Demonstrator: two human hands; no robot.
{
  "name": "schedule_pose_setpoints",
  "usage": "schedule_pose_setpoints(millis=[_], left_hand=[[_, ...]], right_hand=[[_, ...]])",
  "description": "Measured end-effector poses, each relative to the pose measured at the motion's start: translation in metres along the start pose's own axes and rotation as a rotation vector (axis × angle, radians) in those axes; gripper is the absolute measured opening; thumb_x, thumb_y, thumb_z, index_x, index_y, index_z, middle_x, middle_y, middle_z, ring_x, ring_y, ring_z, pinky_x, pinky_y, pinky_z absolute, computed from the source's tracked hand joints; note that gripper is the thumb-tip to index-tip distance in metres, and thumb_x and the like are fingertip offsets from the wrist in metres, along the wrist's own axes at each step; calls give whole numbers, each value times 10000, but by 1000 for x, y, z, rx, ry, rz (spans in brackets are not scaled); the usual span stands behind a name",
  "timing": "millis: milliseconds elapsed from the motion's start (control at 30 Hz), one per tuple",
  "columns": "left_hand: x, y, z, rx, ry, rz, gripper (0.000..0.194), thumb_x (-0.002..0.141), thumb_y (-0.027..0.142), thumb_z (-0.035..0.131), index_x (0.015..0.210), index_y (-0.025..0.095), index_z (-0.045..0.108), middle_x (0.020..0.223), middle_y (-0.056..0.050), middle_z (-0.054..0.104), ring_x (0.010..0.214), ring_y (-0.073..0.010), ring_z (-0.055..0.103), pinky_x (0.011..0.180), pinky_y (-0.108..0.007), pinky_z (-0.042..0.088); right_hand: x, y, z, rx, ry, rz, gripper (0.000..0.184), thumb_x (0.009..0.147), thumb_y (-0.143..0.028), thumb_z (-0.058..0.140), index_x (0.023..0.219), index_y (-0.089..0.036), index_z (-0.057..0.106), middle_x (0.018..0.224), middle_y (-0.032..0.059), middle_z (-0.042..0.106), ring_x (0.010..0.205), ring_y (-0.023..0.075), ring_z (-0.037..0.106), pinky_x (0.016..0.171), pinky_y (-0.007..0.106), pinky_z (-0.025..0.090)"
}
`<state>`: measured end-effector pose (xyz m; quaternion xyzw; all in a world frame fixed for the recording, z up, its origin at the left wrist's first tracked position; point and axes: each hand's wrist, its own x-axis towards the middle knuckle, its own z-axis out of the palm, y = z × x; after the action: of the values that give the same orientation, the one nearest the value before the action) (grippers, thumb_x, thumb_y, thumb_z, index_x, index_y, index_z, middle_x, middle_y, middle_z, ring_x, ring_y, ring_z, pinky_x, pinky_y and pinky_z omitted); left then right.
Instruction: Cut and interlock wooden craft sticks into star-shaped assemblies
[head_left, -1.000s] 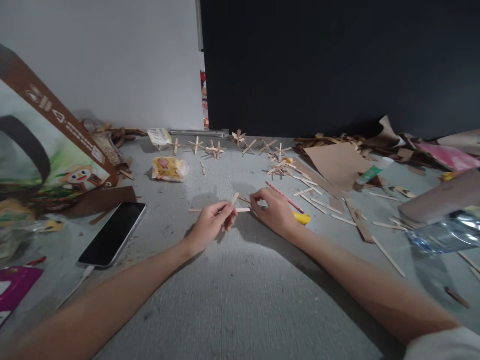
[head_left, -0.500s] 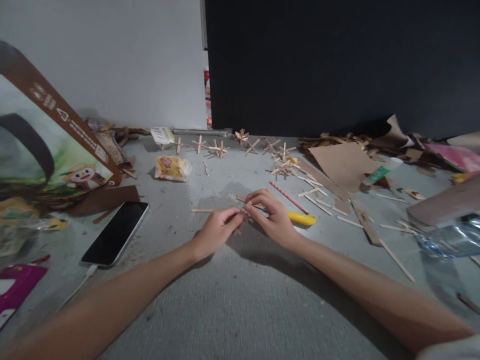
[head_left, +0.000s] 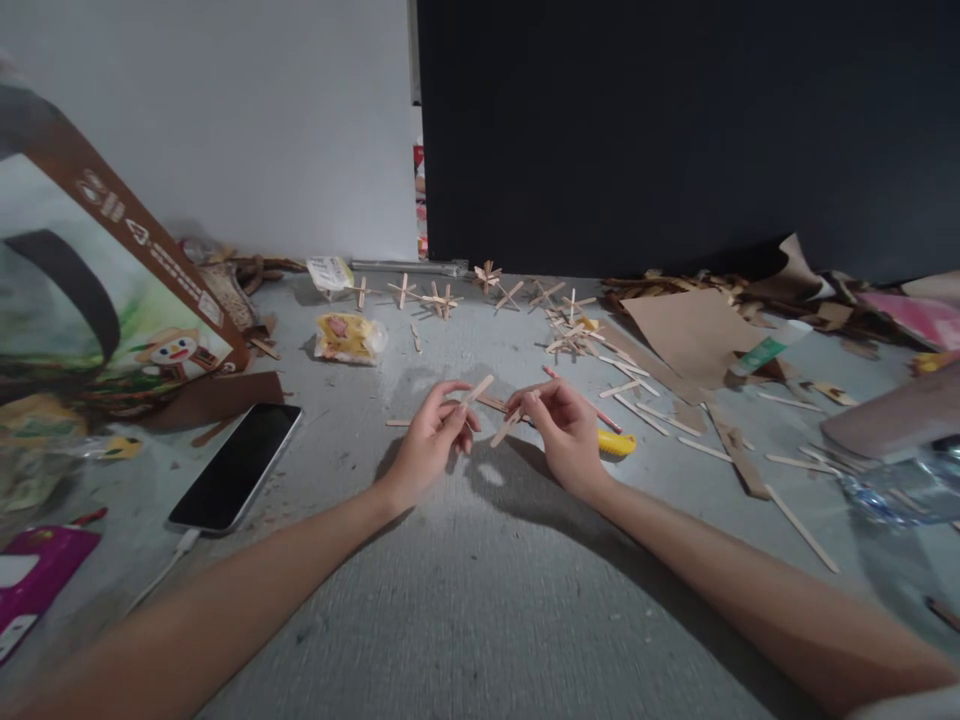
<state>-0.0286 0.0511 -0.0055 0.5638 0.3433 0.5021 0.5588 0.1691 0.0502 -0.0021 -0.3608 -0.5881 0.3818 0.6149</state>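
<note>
My left hand (head_left: pixel 429 442) pinches a short wooden stick (head_left: pixel 477 389) that points up and to the right. My right hand (head_left: pixel 564 431) pinches another wooden stick (head_left: pixel 508 427) that slants down to the left. The two hands hover close together just above the grey table (head_left: pixel 480 590), the sticks a few centimetres apart. A longer stick (head_left: pixel 400 423) lies flat on the table under my left hand. A yellow utility knife (head_left: pixel 619 442) and a red pencil (head_left: pixel 604 419) lie just behind my right hand.
A black phone (head_left: pixel 236 466) on a cable lies at the left, beside a printed paper bag (head_left: pixel 105 300). Glued stick crosses (head_left: pixel 442 296) stand along the back. Loose sticks, brown cardboard (head_left: pixel 694 330), a glue tube (head_left: pixel 765 349) and a plastic bottle (head_left: pixel 900 485) crowd the right side. A snack packet (head_left: pixel 349 337) lies behind.
The hands met over the table half a second ago and have since parted and risen slightly. Each now holds its own stick; the right hand's stick was not visible before.
</note>
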Motion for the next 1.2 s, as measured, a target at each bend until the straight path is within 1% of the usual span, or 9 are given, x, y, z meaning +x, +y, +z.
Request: schedule_pose_setpoints(millis=[133, 267, 400, 533, 633, 767, 933, 1067, 1200], left_hand=[[0, -4, -1, 0, 5, -21, 484, 994, 555, 671, 1323, 220, 556, 884, -7, 674, 610, -121, 593, 578, -265, 438], [0, -5, 0, 27, 5, -13, 465, 1000, 573, 653, 1262, 193, 598, 877, -21, 671, 627, -128, 596, 592, -274, 443], [-2, -1, 2, 47, 21, 1, 455, 991, 628, 638, 1170, 214, 576, 850, -14, 674, 618, -130, 591, 596, -279, 447], [-4, 2, 4, 52, 22, 18, 433, 997, 632, 622, 1128, 228, 534, 807, 10, 662, 599, -128, 583, 593, -277, 442], [-5, 2, 5, 69, 25, 9, 413, 1002, 615, 614, 1115, 228, 520, 802, 18, 654, 605, -128, 585, 601, -278, 437], [-5, 1, 6, 78, 28, -13, 406, 1000, 603, 610, 1105, 222, 515, 821, 7, 662, 609, -130, 588, 606, -282, 434], [-4, 0, 6, 112, 31, 22, 394, 1000, 583, 613, 1135, 231, 499, 832, 17, 655, 612, -129, 578, 612, -282, 439], [-5, -1, 5, 202, 47, 62, 362, 1028, 559, 567, 1163, 230, 502, 864, 0, 686, 660, -144, 599, 666, -296, 472], [-7, -2, 4, 320, 37, 79, 298, 1055, 488, 536, 1182, 218, 533, 870, -13, 696, 702, -157, 626, 688, -296, 483]], right_hand=[[-4, -1, 3, 5, -47, 59, 413, 965, -621, 704, 853, -246, 569, 696, -6, 683, 622, 154, 636, 627, 301, 536], [-7, -2, 6, -37, 7, 32, 424, 967, -613, 705, 823, -246, 549, 614, -45, 579, 525, 118, 527, 531, 264, 441], [-9, 1, 5, -73, 18, 20, 430, 972, -613, 693, 816, -247, 530, 638, -33, 597, 523, 118, 530, 525, 265, 439], [-10, 6, 3, -287, 49, -107, 375, 989, -588, 657, 860, -245, 579, 670, -18, 609, 571, 135, 547, 559, 278, 458], [-10, 7, 4, -425, -65, -155, 317, 999, -523, 638, 857, -246, 579, 684, -8, 626, 598, 140, 558, 592, 279, 475], [-9, 4, 5, -475, -248, -112, 308, 998, -473, 621, 807, -247, 538, 646, -20, 587, 563, 132, 501, 556, 269, 432], [-7, -3, 5, -412, -270, -78, 289, 1008, -446, 611, 816, -242, 541, 687, -10, 595, 613, 144, 529, 598, 283, 443], [-9, -7, 7, -255, -336, 63, 349, 1005, -556, 611, 862, -243, 554, 696, -7, 631, 610, 145, 553, 584, 280, 446], [-11, -9, 11, -128, -341, 226, 444, 949, -672, 651, 900, -235, 588, 610, -28, 611, 488, 117, 465, 467, 254, 349]])
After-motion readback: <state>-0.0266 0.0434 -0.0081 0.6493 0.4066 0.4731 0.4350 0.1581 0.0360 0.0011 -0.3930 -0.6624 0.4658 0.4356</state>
